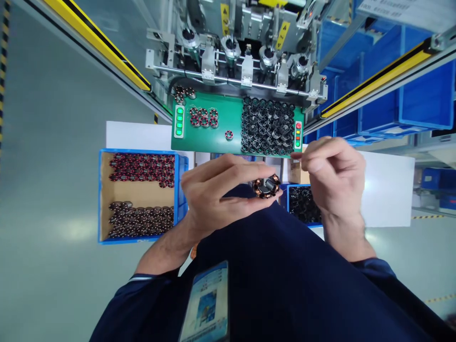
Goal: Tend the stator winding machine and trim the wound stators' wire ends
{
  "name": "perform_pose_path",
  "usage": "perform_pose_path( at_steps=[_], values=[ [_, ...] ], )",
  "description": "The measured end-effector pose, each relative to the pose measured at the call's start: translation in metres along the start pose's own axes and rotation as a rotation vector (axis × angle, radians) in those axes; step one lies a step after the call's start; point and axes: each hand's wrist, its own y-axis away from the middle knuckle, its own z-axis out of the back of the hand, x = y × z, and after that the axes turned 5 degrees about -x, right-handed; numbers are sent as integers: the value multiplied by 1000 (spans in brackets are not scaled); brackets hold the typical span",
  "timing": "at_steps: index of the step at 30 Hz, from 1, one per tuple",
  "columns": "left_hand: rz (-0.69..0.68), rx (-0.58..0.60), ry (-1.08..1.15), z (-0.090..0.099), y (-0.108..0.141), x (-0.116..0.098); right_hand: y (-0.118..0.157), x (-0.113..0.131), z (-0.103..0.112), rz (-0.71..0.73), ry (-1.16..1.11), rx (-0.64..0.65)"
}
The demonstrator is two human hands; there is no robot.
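My left hand (221,190) is closed around a motor stator (266,185) with copper windings and a dark core, its ring face turned up toward me. To the right of it, my right hand (333,173) is raised with thumb and forefinger pinched together; whatever may be between them is too small to make out. Beyond my hands lies a green work plate (228,107). Dark stator cores (268,124) stand packed on its right half. Several wound stators (204,117) sit in rows at its left, and a single red-and-silver stator (229,135) lies nearer the middle.
A machine with several winding heads (231,47) spans the back of the plate. At left, a blue bin (100,199) holds wound stators in layers. A smaller blue bin (304,204) with black parts is partly behind my right wrist. Yellow posts (107,42) flank the station.
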Motion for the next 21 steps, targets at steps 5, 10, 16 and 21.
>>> perform_pose_path(
  at_steps=[5,10,16,21],
  values=[
    [65,-70,-121,3,-12,-8,18,-8,-8,-57,-70,29],
    [64,-21,-154,9,-7,-11,30,-4,-26,-65,-166,118],
    [63,36,-185,6,0,-9,20,0,-19,5,8,90],
    [-28,-3,-69,-2,-3,-4,14,13,-8,207,223,32]
  ],
)
